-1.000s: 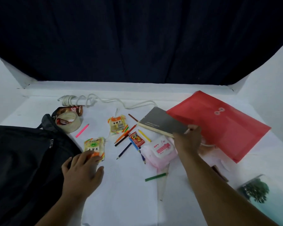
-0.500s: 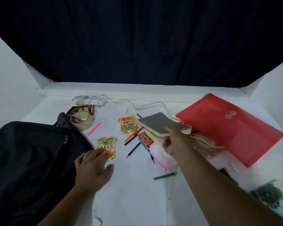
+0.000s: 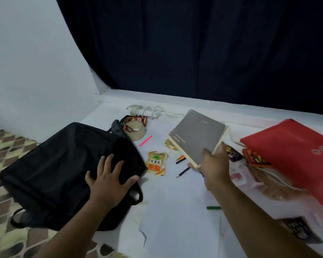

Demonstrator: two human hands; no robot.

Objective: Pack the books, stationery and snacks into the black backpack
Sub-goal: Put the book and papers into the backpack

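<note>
The black backpack [image 3: 60,164] lies flat at the left of the white sheet. My left hand [image 3: 110,179] rests on its right side with fingers spread. My right hand [image 3: 214,164] grips a grey-covered book [image 3: 198,136] by its lower corner and holds it tilted above the sheet. Under and around the book lie coloured pencils [image 3: 183,172], a pink marker [image 3: 145,140] and an orange snack packet [image 3: 156,162]. A red envelope folder [image 3: 295,155] lies at the right, with more snack packets [image 3: 254,158] by its left edge.
A roll of clear tape [image 3: 135,130] and a brown snack wrapper [image 3: 138,120] sit by the backpack's top. A coiled white cord [image 3: 147,111] lies at the back. A green pencil [image 3: 213,208] and a dark booklet [image 3: 298,229] lie near the front. Patterned floor [image 3: 4,229] shows at the left.
My right hand has lifted the grey book off the sheet and carried it left. My left hand moved from beside the snack packet onto the backpack. The view has swung left.
</note>
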